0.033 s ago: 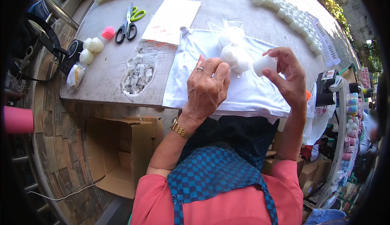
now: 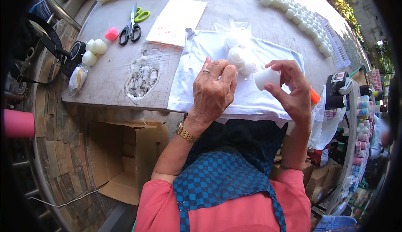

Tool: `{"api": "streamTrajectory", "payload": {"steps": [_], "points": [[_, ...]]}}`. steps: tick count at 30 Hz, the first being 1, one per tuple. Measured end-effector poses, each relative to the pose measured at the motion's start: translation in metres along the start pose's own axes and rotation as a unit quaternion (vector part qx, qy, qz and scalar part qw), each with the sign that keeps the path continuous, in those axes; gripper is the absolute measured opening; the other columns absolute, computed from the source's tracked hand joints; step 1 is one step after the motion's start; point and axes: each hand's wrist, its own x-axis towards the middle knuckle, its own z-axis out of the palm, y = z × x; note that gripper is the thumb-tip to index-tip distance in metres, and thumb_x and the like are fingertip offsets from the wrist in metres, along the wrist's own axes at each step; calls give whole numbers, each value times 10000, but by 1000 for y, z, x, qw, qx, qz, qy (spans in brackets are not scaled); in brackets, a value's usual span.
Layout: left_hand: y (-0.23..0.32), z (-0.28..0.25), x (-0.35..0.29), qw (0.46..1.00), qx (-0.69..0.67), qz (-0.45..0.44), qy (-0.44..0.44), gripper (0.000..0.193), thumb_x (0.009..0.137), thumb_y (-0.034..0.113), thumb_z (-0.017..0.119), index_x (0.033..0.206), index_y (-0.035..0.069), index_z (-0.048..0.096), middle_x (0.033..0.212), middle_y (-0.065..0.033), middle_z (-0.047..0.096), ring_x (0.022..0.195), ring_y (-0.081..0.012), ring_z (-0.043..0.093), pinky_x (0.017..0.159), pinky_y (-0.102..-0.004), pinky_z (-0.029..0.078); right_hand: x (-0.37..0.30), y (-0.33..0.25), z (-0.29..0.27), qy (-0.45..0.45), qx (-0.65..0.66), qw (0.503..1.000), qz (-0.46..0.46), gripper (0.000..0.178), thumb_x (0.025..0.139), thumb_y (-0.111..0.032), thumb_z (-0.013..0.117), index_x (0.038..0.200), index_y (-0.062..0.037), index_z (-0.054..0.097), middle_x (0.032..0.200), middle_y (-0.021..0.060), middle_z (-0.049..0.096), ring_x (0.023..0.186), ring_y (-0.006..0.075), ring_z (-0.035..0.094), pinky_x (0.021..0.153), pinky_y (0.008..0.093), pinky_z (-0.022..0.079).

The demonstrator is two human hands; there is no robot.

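Observation:
My right hand grips a short white candle between thumb and fingers, tilted, with a thin wick at its left end. Just left of it lies a clear plastic bag with several white candles inside. My left hand is closed at the near end of this bag, its fingers curled and seemingly pinching the film; the fingertips are partly hidden. Beneath the bag and both hands is a folded white cloth on the table.
Scissors, a stack of white sheets, a pink candle and loose white candles lie to the left on the grey table. Rows of white candles line the far right. A cardboard box stands below.
My right hand has come lower and slightly left with the candle, which now tilts so its wick shows. The left hand stays in place.

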Motion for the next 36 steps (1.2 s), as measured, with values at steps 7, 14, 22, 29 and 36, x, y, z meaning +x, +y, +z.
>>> {"api": "streamTrajectory", "payload": {"steps": [7, 14, 22, 29, 36], "points": [[-3, 0, 2, 1000, -1, 4, 4, 87, 855, 63, 687, 919, 47, 631, 922, -115, 640, 816, -321, 660, 837, -430, 550, -12, 0, 74, 134, -203, 958, -150, 454, 693, 51, 788, 1087, -45, 584, 1133, 173, 586, 1023, 357, 624, 810, 413, 541], [-4, 3, 5, 999, -38, -31, 2, 78, 834, 28, 681, 891, 41, 629, 881, -108, 629, 770, -312, 649, 653, -392, 523, -24, 19, 80, 159, -110, 977, -94, 453, 698, 49, 785, 1073, -40, 548, 1079, 149, 581, 938, 293, 611, 753, 357, 522], [-7, 2, 6, 996, -81, -36, -32, 83, 827, 10, 678, 891, 39, 635, 887, -109, 637, 777, -304, 654, 673, -388, 527, -23, 13, 88, 178, -99, 979, 4, 393, 743, -20, 798, 1036, -44, 537, 1055, 136, 617, 894, 244, 622, 788, 346, 515], [-7, 4, 4, 993, -97, -63, -20, 62, 854, 64, 664, 892, 49, 618, 895, -110, 638, 830, -339, 659, 904, -470, 527, -31, 7, 77, 144, 295, 937, 121, 404, 827, 53, 719, 1117, -48, 458, 1220, 146, 610, 1041, 168, 610, 950, 314, 485], [-5, 2, 6, 994, -91, -62, -26, 65, 858, 71, 664, 905, 51, 623, 901, -107, 639, 831, -337, 661, 913, -481, 525, -30, 15, 82, 171, 229, 957, 51, 375, 824, 68, 716, 1088, -47, 475, 1230, 154, 603, 1094, 189, 602, 951, 326, 491]]}}
